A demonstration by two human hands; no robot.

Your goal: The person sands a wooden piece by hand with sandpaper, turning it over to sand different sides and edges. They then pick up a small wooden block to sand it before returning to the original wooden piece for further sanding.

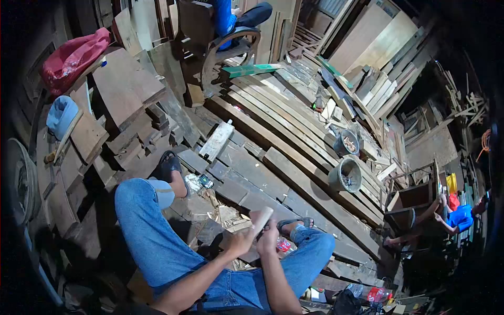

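Between my knees, my left hand [240,243] is wrapped round a pale wooden piece [261,220] that slants up to the right. Close beside it on the right, my right hand [268,239] is closed, its fingers near the wooden piece; a small dark thing shows at its fingertips, too blurred to name. Wood shavings and offcuts [226,214] lie on the ground below the hands. A red-labelled plastic item [284,245] rests just right of my right hand.
Long beams [310,181] run diagonally ahead, with two buckets [346,175] [347,142] on them. A wooden block [217,140] lies in front. Stacked boards [126,84] stand left. One person [462,218] sits far right; another [226,21] sits at the top.
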